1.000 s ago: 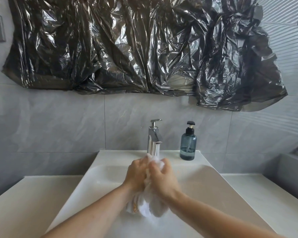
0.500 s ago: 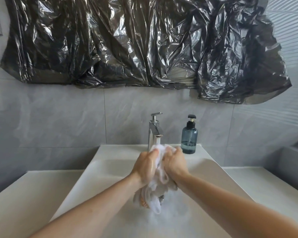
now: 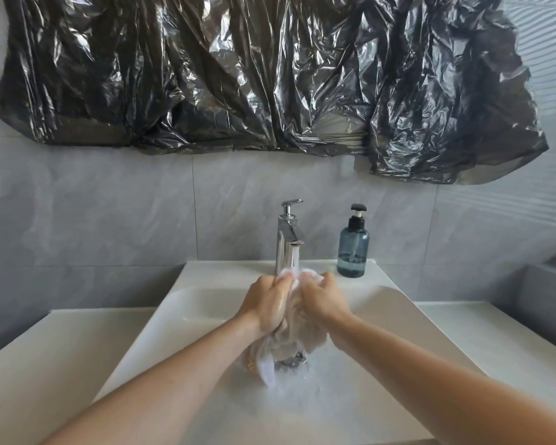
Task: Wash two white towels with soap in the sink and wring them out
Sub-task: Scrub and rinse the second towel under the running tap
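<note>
The left hand [image 3: 267, 305] and right hand [image 3: 323, 298] each have a clamped grip on the white towel [image 3: 291, 335], fingers curled round it. The towel is bunched between them over the sink [image 3: 174, 303], under the tap [image 3: 288, 239] with water running. A soap bottle [image 3: 353, 250] stands on the sink's back ledge, right of the tap. Black plastic sheeting [image 3: 254, 75] covers the wall above.

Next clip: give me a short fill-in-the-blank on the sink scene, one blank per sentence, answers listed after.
1. Both hands, left hand and right hand, grip a bunched white ____.
2. Water runs from the chrome ____ onto the cloth.
3. The blue soap bottle stands to the ____ of the tap.
4. Crumpled black ____ covers the wall above the sink.

Answers: towel; faucet; right; plastic
</note>
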Action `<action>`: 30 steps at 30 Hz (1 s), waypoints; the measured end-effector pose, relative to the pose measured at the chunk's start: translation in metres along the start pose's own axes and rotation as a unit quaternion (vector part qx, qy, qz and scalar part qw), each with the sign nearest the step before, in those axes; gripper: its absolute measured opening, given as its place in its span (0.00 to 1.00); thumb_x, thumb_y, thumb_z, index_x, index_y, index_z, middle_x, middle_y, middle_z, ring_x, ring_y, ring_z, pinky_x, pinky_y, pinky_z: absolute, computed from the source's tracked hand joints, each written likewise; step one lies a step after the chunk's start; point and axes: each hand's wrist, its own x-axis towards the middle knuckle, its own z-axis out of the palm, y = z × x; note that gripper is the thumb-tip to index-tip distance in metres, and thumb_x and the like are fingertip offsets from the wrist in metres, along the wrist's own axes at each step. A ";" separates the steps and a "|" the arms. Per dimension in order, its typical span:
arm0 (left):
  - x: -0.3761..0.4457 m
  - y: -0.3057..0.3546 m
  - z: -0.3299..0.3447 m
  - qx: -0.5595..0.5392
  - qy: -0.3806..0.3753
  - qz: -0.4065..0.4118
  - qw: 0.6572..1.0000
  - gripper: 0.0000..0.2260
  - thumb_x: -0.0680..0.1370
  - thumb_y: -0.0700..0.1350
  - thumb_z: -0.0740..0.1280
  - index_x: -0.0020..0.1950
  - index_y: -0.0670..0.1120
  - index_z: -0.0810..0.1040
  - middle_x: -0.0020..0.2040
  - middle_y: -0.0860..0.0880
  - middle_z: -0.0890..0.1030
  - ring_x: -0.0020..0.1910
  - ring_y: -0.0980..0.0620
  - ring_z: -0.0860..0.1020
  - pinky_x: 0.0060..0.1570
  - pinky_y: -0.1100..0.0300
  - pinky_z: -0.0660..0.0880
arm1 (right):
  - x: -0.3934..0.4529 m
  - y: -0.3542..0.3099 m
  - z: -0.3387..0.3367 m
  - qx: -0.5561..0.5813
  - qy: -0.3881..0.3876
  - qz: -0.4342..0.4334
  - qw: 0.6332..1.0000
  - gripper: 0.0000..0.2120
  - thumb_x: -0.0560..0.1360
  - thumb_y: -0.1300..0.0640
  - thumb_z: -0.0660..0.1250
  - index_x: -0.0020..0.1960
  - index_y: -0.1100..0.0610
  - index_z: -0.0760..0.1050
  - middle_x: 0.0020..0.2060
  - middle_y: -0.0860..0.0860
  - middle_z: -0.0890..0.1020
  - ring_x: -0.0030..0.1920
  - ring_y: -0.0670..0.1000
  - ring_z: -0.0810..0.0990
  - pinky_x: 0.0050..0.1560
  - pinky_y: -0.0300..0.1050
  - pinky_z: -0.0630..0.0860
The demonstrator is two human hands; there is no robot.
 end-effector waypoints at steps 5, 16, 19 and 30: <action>-0.004 0.000 -0.015 0.183 0.022 0.025 0.983 0.26 0.80 0.65 0.56 0.36 0.46 0.76 0.36 0.49 0.81 0.41 0.43 0.78 0.42 0.50 0.74 | 0.005 0.002 -0.033 -0.115 -0.016 -0.073 0.991 0.14 0.82 0.46 0.62 0.55 0.56 0.77 0.48 0.54 0.84 0.52 0.56 0.82 0.53 0.50 0.78; -0.005 -0.010 -0.014 0.415 -0.206 -0.067 0.884 0.34 0.70 0.57 0.69 0.74 0.54 0.63 0.71 0.47 0.69 0.68 0.41 0.72 0.60 0.47 0.75 | -0.006 0.035 -0.029 -0.360 -0.201 -0.112 0.904 0.43 0.73 0.40 0.74 0.81 0.51 0.59 0.74 0.52 0.70 0.72 0.55 0.71 0.70 0.49 0.70; -0.004 -0.016 -0.020 0.475 -0.261 -0.105 0.834 0.38 0.63 0.58 0.75 0.70 0.53 0.66 0.65 0.47 0.73 0.61 0.43 0.77 0.54 0.49 0.79 | -0.004 0.043 -0.025 -0.419 -0.197 -0.080 0.883 0.58 0.68 0.29 0.73 0.84 0.50 0.46 0.76 0.54 0.66 0.75 0.59 0.67 0.74 0.53 0.66; 0.003 -0.008 -0.032 0.036 -0.030 -0.152 0.987 0.09 0.75 0.50 0.65 0.40 0.46 0.78 0.36 0.46 0.80 0.32 0.47 0.79 0.32 0.58 0.68 | 0.000 0.026 -0.031 -0.035 -0.095 0.031 0.994 0.12 0.79 0.44 0.65 0.56 0.51 0.76 0.43 0.51 0.85 0.41 0.50 0.85 0.37 0.42 0.78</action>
